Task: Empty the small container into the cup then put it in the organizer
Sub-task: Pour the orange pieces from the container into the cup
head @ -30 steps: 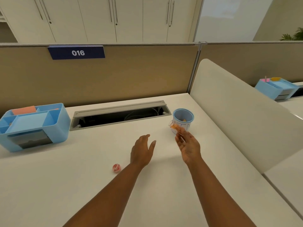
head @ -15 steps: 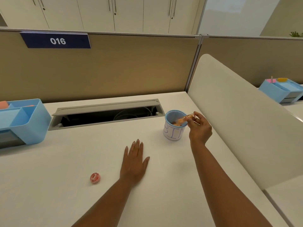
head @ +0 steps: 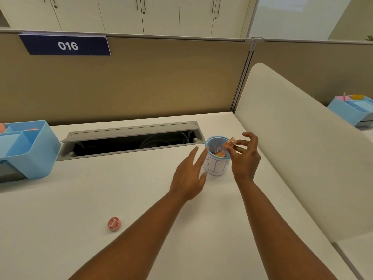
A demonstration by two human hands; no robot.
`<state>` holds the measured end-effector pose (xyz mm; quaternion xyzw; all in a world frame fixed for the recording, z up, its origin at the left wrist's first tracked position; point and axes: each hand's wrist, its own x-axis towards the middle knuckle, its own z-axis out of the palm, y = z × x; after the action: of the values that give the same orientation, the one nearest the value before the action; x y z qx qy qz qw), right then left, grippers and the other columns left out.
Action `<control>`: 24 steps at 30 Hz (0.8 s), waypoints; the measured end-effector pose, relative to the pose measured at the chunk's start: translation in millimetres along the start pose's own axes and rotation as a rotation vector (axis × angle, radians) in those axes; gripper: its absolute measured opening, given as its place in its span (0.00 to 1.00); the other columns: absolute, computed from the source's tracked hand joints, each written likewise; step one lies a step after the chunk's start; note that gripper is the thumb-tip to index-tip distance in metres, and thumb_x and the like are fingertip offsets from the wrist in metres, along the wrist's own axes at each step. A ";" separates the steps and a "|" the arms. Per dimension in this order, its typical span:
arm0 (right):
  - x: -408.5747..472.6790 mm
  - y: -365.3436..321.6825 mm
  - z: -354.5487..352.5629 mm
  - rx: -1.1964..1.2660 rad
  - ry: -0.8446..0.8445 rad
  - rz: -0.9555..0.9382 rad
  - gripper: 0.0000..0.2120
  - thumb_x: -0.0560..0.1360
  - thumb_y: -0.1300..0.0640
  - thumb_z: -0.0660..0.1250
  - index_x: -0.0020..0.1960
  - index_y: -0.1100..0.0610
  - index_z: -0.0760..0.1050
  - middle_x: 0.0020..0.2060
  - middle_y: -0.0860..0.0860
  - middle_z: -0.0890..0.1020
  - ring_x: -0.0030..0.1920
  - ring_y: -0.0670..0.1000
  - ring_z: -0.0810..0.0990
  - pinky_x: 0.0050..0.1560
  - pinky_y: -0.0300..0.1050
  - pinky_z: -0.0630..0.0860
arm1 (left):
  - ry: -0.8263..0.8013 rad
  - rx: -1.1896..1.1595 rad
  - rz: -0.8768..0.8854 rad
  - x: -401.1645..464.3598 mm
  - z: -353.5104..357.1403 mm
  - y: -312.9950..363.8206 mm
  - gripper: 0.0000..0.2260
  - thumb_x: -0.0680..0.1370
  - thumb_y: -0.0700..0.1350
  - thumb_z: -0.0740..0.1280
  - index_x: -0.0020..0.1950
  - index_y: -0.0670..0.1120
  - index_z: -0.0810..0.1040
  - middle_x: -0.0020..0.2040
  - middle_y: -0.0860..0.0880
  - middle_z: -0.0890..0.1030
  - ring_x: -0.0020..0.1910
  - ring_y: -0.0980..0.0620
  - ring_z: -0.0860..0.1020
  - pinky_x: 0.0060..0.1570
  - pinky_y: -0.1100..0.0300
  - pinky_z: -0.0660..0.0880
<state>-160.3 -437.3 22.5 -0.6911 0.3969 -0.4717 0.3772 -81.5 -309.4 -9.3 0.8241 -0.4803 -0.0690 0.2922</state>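
We were tipping the small container (head: 230, 142), pinched in our right hand (head: 244, 158), over the cup (head: 217, 165); left hand (head: 189, 174) spread, empty. Next, probably carry it left to the organizer (head: 30, 146).

The organizer (head: 30, 150) is cut off by the left edge.

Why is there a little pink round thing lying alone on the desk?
That small pink lid lies by itself on the desk, far from the cup and organizer. Nothing looks spilled or broken.
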 end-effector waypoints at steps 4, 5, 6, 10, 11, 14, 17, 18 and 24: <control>2.1 0.0 -1.8 -0.038 -0.065 -0.075 0.27 0.67 0.59 0.73 0.60 0.53 0.64 0.47 0.55 0.81 0.41 0.50 0.81 0.36 0.26 0.73 | -0.090 0.049 -0.007 13.0 6.7 16.6 0.33 0.77 0.46 0.61 0.73 0.55 0.43 0.77 0.50 0.45 0.75 0.47 0.51 0.73 0.46 0.53; 2.4 1.3 -2.1 -0.078 -0.096 -0.113 0.22 0.68 0.59 0.73 0.58 0.55 0.67 0.47 0.54 0.81 0.42 0.52 0.81 0.38 0.29 0.74 | -0.119 0.070 -0.010 13.6 8.3 17.0 0.33 0.77 0.44 0.61 0.73 0.55 0.42 0.77 0.51 0.43 0.75 0.48 0.51 0.73 0.46 0.52; 2.5 2.2 -1.9 -0.126 -0.128 -0.150 0.17 0.69 0.58 0.72 0.55 0.56 0.71 0.48 0.55 0.82 0.44 0.53 0.82 0.40 0.32 0.75 | -0.146 0.075 -0.017 13.3 9.4 16.6 0.34 0.77 0.44 0.61 0.73 0.54 0.42 0.77 0.52 0.42 0.75 0.48 0.51 0.73 0.45 0.52; 2.3 -0.4 1.5 -0.149 -0.181 -0.165 0.20 0.69 0.59 0.71 0.58 0.56 0.68 0.47 0.54 0.81 0.42 0.50 0.80 0.41 0.37 0.76 | -0.208 0.053 -0.061 14.1 7.5 19.6 0.35 0.76 0.43 0.62 0.73 0.53 0.41 0.77 0.52 0.41 0.75 0.47 0.53 0.73 0.44 0.56; 2.4 -1.2 2.0 -0.146 -0.186 -0.172 0.21 0.69 0.59 0.72 0.58 0.55 0.68 0.46 0.53 0.80 0.42 0.50 0.80 0.41 0.37 0.75 | -0.217 0.057 -0.067 14.5 6.6 20.7 0.35 0.76 0.43 0.62 0.73 0.53 0.41 0.77 0.52 0.41 0.75 0.47 0.54 0.73 0.43 0.56; 1.1 -0.3 2.4 -0.213 -0.206 -0.239 0.17 0.70 0.58 0.71 0.56 0.57 0.71 0.49 0.57 0.82 0.46 0.55 0.82 0.43 0.39 0.75 | -0.232 0.076 -0.081 14.2 4.6 23.5 0.36 0.76 0.41 0.62 0.73 0.53 0.41 0.77 0.52 0.42 0.74 0.46 0.57 0.72 0.43 0.57; 0.4 -2.5 2.6 -0.152 -0.195 -0.197 0.24 0.70 0.59 0.70 0.63 0.54 0.66 0.49 0.56 0.80 0.45 0.52 0.81 0.45 0.42 0.76 | -0.259 0.094 -0.102 13.9 3.7 25.7 0.37 0.75 0.40 0.63 0.73 0.53 0.39 0.77 0.52 0.42 0.72 0.45 0.61 0.71 0.42 0.59; 0.6 -2.6 2.3 -0.143 -0.191 -0.200 0.24 0.71 0.59 0.70 0.63 0.54 0.66 0.50 0.56 0.80 0.46 0.52 0.80 0.46 0.42 0.76 | -0.265 0.101 -0.104 13.5 3.5 26.5 0.38 0.75 0.40 0.63 0.73 0.53 0.39 0.77 0.52 0.41 0.71 0.45 0.63 0.71 0.42 0.60; 3.6 -4.5 -0.5 -0.134 -0.120 -0.240 0.25 0.72 0.58 0.69 0.66 0.54 0.65 0.50 0.54 0.79 0.47 0.52 0.79 0.46 0.42 0.75 | -0.287 0.131 -0.120 12.6 1.7 29.8 0.42 0.73 0.39 0.65 0.72 0.52 0.36 0.76 0.52 0.37 0.65 0.45 0.70 0.66 0.45 0.68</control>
<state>-159.0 -438.9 28.0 -0.7842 0.3187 -0.4437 0.2943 -97.9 -331.5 7.8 0.8503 -0.4706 -0.1716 0.1616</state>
